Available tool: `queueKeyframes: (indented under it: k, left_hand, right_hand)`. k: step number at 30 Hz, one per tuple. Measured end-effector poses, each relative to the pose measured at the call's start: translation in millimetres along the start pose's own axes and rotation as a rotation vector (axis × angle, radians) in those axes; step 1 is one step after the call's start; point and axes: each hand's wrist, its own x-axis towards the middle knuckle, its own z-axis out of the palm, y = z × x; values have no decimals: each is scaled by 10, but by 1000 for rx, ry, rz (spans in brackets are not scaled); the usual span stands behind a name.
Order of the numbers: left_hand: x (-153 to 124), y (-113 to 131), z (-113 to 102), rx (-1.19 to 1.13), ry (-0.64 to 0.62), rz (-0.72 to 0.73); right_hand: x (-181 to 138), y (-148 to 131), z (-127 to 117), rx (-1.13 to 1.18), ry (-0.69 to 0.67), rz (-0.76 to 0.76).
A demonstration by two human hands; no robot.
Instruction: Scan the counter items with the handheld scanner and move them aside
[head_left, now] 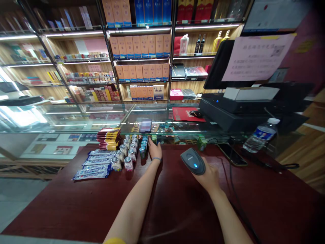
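My left hand (154, 150) reaches to the far side of the counter, with its fingers and thumb around a small green container (154, 138), partly hidden by the hand. Just left of it runs a row of small teal containers (142, 151). Farther left stand rows of small clear jars (128, 164) with silvery lids. My right hand (211, 176) is wrapped round the handle of a dark grey barcode scanner (193, 161), held above the counter with a blue light lit on top. Another small green container (202, 142) stands beyond the scanner.
Blue-white packets (94, 165) and a stack of red-yellow packets (108, 138) lie at left on the dark red counter (175, 210). A phone (232, 154), water bottle (261, 135) and cable are at right. A glass display case (101, 118) and monitor (219, 64) stand behind.
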Motion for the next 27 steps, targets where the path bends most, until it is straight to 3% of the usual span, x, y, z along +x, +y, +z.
queueKeyframes:
  k: [8, 18, 23, 27]
  left_hand:
    - [-19, 43, 4, 24, 25, -84]
    - [-272, 45, -190, 21, -6, 84]
    - [-421, -9, -289, -85, -162, 136]
    - [-382, -47, -315, -393, -304, -24]
  right_hand:
    - [8, -42, -13, 24, 20, 32]
    - [-22, -9, 31, 20, 15, 65]
    - [10, -24, -2, 16, 10, 35]
    - [25, -51, -35, 49, -37, 48]
